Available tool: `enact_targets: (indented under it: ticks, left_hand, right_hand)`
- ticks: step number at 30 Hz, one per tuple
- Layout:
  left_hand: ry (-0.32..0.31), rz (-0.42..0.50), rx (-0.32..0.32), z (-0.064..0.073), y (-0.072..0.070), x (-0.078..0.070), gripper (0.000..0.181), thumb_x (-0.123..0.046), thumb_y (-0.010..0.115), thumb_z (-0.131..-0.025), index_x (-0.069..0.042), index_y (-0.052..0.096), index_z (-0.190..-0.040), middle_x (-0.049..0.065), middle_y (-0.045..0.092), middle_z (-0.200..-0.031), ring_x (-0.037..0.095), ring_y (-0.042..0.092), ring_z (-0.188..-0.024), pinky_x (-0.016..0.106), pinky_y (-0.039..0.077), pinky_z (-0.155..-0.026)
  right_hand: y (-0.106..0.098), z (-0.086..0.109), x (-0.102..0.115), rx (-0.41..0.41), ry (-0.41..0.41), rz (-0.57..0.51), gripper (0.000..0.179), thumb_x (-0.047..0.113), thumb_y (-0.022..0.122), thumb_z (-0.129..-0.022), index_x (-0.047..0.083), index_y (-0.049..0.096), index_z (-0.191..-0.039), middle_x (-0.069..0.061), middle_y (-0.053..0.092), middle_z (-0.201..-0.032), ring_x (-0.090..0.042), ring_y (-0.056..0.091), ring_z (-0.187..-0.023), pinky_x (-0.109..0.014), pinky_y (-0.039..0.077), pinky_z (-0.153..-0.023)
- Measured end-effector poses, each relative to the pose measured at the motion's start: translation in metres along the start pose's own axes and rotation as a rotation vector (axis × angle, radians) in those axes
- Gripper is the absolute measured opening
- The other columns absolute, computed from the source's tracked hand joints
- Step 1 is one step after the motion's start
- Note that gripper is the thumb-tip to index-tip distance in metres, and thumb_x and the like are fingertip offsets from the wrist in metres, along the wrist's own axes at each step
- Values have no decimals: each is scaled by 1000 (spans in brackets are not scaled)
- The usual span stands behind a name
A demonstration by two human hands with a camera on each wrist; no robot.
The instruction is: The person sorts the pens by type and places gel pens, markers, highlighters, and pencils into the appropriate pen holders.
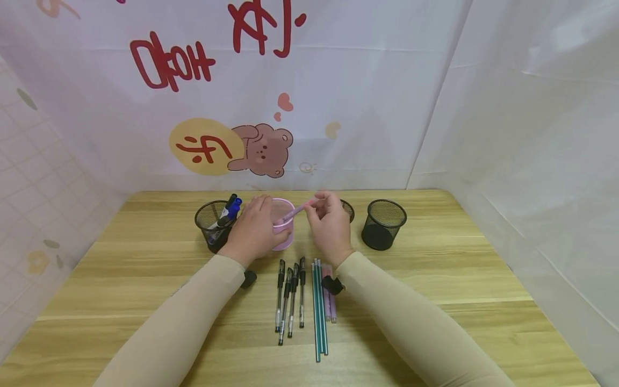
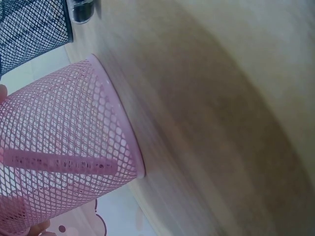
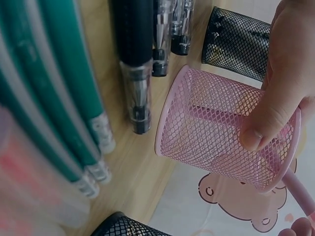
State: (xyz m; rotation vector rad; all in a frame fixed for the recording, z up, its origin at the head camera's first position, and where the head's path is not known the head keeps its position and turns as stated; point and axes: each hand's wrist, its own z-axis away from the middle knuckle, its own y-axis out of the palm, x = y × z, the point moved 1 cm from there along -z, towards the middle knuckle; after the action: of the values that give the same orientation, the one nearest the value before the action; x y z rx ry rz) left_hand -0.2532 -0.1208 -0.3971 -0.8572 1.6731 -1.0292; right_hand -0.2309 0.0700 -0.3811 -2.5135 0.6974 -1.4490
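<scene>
My left hand point(image 1: 258, 226) grips a pink mesh pen cup point(image 2: 64, 118) from its left side, thumb pressed on the near wall. The cup stands upright on the table. Between thumb and fingers my right hand point(image 1: 331, 220) pinches a slim pink-purple pen point(image 1: 295, 213) by its upper end. That pen slants over the cup's rim, its lower part inside. Through the mesh in the left wrist view a pink stick with dark printed marks shows. Several black-gripped clear pens point(image 1: 292, 301), several green pencils point(image 1: 318, 317) and pink-purple pens point(image 1: 330, 309) lie in front of the cup.
To the left, a black mesh cup point(image 1: 205, 215) holds markers point(image 1: 232, 209) with black and blue caps. Another black mesh cup point(image 1: 347, 208) is partly hidden behind my right hand, and one more point(image 1: 384, 223) stands further right. A printed cloth point(image 1: 367, 107) hangs behind the wooden table point(image 1: 435, 269).
</scene>
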Motion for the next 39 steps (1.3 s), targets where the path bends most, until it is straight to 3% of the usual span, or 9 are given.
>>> enact_targets:
  ticks: [15,22,29,39]
  left_hand:
    - [22,-3,-26,0,1,0,92,-56,74,-89,2,42,-153,20,46,-157,37,42,-148,58,30,-129]
    - [25,-9,-35,-1,1,-1,88,-56,76,-88,1,46,-149,19,48,-155,36,43,-146,57,30,-129]
    - [-13,4,-21,0,0,-2,98,-57,78,-86,0,39,-155,19,45,-158,37,43,-147,58,30,-128]
    - [-15,4,-25,0,2,0,97,-55,78,-86,-1,39,-156,20,46,-157,39,46,-144,60,34,-126]
  right_hand:
    - [3,5,-2,56,12,17,26,15,73,-100,4,62,-121,-6,80,-106,-14,65,-72,-22,47,-52]
    - [2,7,0,66,26,15,22,12,72,-100,4,64,-119,-7,80,-108,-17,70,-76,-21,51,-56]
    - [-1,9,2,91,41,14,22,12,71,-101,3,64,-119,-7,79,-108,-18,69,-78,-23,52,-59]
    - [-12,11,1,144,45,45,21,12,72,-100,5,67,-118,-8,78,-104,-17,67,-82,-26,55,-69]
